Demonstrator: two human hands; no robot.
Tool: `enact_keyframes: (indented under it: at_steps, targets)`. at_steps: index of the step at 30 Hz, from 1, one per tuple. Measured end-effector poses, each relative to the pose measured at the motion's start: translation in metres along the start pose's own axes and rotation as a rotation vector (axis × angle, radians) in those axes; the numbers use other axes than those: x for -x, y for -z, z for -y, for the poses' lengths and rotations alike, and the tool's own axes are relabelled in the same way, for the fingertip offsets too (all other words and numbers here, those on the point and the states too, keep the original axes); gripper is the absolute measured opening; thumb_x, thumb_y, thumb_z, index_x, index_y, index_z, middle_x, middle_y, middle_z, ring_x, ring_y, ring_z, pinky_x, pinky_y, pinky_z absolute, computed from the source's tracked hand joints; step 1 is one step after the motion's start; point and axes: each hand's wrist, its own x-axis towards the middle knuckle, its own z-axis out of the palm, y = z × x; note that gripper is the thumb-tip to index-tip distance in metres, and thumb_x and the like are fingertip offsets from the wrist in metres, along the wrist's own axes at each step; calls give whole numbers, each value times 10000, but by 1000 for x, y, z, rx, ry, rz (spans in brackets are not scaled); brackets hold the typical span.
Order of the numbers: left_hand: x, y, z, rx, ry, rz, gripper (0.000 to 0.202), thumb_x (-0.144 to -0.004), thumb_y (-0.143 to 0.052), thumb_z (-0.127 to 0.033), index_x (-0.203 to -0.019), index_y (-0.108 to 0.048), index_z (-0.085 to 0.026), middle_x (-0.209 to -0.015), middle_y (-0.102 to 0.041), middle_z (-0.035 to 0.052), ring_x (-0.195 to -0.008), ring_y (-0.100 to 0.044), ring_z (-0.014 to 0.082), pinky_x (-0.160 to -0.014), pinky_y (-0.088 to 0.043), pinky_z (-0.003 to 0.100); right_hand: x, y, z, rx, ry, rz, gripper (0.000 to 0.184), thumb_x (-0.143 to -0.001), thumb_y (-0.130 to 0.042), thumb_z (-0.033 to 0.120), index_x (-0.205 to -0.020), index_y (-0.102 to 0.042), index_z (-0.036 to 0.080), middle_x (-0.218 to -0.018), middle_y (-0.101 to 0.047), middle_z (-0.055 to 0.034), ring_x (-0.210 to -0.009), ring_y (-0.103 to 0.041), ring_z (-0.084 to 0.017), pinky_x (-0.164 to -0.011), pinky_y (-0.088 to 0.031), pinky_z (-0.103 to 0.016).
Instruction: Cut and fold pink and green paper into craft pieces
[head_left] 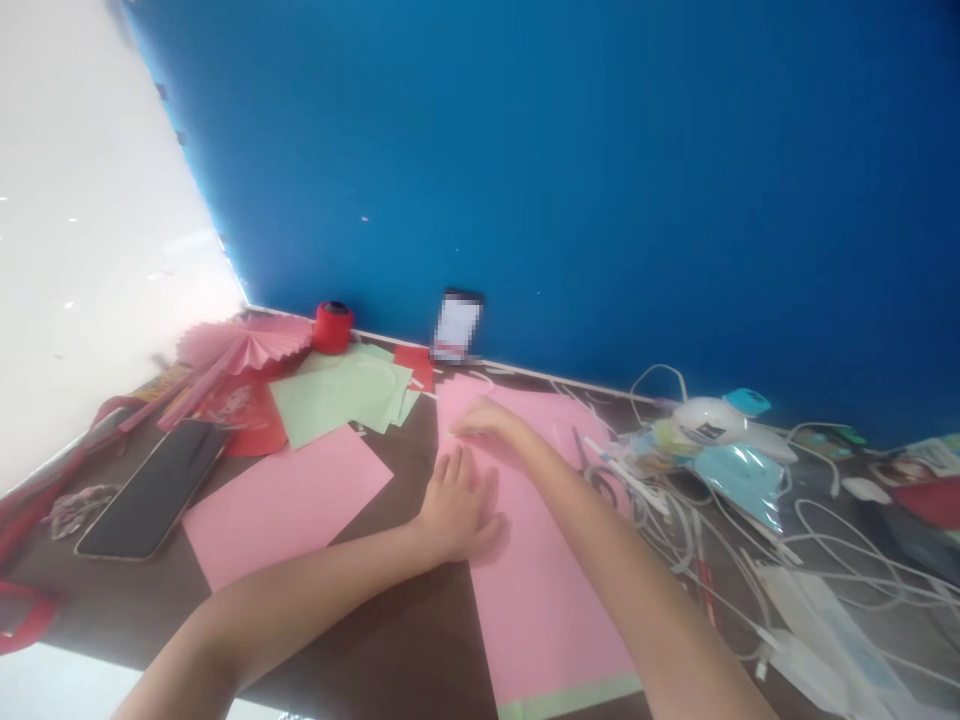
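Observation:
A long pink paper sheet (547, 610) lies on the dark table, with a pale green strip (570, 697) showing along its near edge. My left hand (459, 505) rests flat across the sheet's left edge, fingers spread. Just beyond it, my right hand (487, 418) is closed, its fingertips bent down at the sheet's left edge. What those fingers pinch, if anything, is too small and blurred to tell. To the right of my right forearm, dark scissors (602, 482) lie partly hidden on the pink paper.
Another pink sheet (289, 505), green papers (337, 390) and a dark phone (150, 490) lie on the left. Behind them are a pink folded paper fan (244, 345) and a red roll (332, 328). White cables (690, 530) and packets crowd the right. A blue wall (562, 180) stands behind.

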Motion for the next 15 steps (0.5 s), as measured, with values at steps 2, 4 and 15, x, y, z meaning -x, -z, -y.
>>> enact_keyframes:
  at_steps: [2,4,15]
  targets:
    - [-1,0,1,-15,-3,0,581,-828,-343,-509,-1274,-405,-141,-1350,-351,204,-1274,-269,368,-1002,-243,493,-3,2,3,42,-12,5,294,-467,-725,147,-373,-447,167,-381,-416,33,-422,-422,-104,-409,-308,-245]
    - [-2,1,3,-27,-12,3,566,-832,-342,-485,-1235,-436,-99,-1323,-379,221,-1264,-287,363,-1004,-256,475,-6,3,4,78,-20,10,288,-456,-728,147,-365,-456,167,-379,-431,27,-424,-429,-110,-410,-312,-249]
    - [-1,4,5,-33,44,-14,517,-818,-389,-460,-1217,-457,-137,-1351,-349,214,-1271,-258,395,-975,-259,524,-20,4,7,205,-46,45,207,-438,-735,171,-401,-532,161,-391,-473,24,-455,-480,-130,-427,-346,-245]
